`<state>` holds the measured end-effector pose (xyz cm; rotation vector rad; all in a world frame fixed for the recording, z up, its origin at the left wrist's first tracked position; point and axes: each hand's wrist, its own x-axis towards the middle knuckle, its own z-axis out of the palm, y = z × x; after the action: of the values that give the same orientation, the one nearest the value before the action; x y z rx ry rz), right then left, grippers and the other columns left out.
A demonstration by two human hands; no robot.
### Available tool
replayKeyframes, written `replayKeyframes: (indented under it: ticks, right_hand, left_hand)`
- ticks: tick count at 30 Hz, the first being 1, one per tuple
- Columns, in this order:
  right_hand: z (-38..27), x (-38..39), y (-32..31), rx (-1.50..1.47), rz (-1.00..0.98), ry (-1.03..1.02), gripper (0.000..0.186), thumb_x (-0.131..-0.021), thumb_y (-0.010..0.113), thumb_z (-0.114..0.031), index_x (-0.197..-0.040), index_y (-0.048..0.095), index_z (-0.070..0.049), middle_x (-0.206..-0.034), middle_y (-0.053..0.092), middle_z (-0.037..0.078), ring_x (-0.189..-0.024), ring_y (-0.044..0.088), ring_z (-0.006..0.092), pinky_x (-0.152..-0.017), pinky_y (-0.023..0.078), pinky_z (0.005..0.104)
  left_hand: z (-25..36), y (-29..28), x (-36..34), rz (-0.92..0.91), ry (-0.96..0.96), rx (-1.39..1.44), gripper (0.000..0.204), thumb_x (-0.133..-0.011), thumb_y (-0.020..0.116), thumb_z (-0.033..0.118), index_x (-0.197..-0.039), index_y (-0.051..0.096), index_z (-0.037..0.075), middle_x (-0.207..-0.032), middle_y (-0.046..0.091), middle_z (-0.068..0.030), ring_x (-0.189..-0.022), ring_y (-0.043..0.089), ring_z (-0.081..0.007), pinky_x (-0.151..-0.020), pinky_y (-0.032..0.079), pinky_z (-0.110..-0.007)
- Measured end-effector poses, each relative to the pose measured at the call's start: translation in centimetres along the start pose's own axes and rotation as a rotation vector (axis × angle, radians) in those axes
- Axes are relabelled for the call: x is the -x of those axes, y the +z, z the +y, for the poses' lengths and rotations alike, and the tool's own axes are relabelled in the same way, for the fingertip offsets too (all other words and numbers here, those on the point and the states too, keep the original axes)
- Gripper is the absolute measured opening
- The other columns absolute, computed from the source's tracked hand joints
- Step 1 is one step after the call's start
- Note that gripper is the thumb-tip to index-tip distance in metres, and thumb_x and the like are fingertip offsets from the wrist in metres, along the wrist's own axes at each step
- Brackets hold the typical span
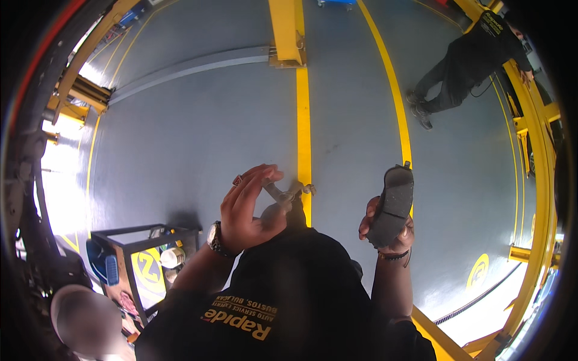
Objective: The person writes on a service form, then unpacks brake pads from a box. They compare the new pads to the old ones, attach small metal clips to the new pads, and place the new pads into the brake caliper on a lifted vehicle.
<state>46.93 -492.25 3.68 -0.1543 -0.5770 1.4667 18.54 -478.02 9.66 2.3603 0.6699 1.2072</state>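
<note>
On the right, my right hand [397, 237] is closed around the lower end of a dark grey brake pad [394, 198]. Its flat face, with a groove across it, is turned up, and a small metal tab sticks out at the top. To the left, my left hand [247, 210] is raised in front of my body with its fingers curved over and the thumb below. Between fingertips and thumb shows a narrow grey-brown piece [278, 192]. What kind of thing it is I cannot tell. Another small brownish shape [307, 189] appears just beyond it.
A dark-framed cart [147, 231] with bottles and a blue container [111, 269] stands at lower left. Yellow lift posts [285, 30] rise ahead and at right. Another person [463, 66] in dark clothes leans at upper right. Yellow lines [304, 120] cross the grey floor.
</note>
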Motion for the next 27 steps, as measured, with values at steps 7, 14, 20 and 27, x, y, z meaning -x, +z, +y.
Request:
replayKeyframes:
  ticks: [7, 14, 20, 27]
  right_hand:
    - [-8.4, -9.0, -6.1, 0.055, 0.087, -0.182, 0.078, -0.091, 0.072, -0.016, -0.158, 0.031, -0.024, -0.128, 0.049, 0.036, -0.107, 0.066, 0.0521, -0.084, 0.062, 0.0549]
    - [-19.0, -16.6, -15.8, 0.153, 0.124, -0.298, 0.081, -0.090, 0.072, -0.013, -0.158, 0.030, -0.025, -0.129, 0.050, 0.036, -0.109, 0.066, 0.0521, -0.085, 0.062, 0.0552]
    - [-30.7, -29.3, -25.7, 0.167, 0.149, -0.219, 0.076, -0.090, 0.074, -0.018, -0.155, 0.037, -0.024, -0.130, 0.052, 0.034, -0.109, 0.066, 0.0508, -0.085, 0.061, 0.0568]
    - [-38.2, -47.9, -36.6, -0.008, 0.075, -0.002, 0.067, -0.096, 0.067, -0.021, -0.156, 0.037, -0.025, -0.138, 0.048, 0.032, -0.116, 0.063, 0.0489, -0.090, 0.059, 0.0538]
  left_hand:
    - [-8.9, 9.2, -20.0, -0.079, 0.355, 0.008, 0.059, -0.075, 0.076, 0.010, -0.129, 0.055, -0.003, -0.108, 0.071, -0.0185, -0.109, 0.069, -0.0384, -0.099, 0.053, -0.052]
    - [-16.6, 22.1, -37.4, -0.085, 0.611, -0.023, 0.049, -0.081, 0.076, 0.010, -0.125, 0.057, -0.001, -0.107, 0.071, -0.0177, -0.108, 0.069, -0.0378, -0.099, 0.053, -0.055]
    - [-23.8, 33.7, -43.9, -0.176, -0.479, 1.041, 0.040, -0.088, 0.068, 0.010, -0.125, 0.053, 0.003, -0.115, 0.063, -0.0117, -0.101, 0.067, -0.0293, -0.086, 0.057, -0.047]
    - [-33.6, 42.0, -52.3, -0.010, -1.083, 1.663, 0.038, -0.101, 0.060, 0.021, -0.135, 0.047, 0.009, -0.135, 0.058, -0.0199, -0.100, 0.072, -0.0346, -0.080, 0.062, -0.041]
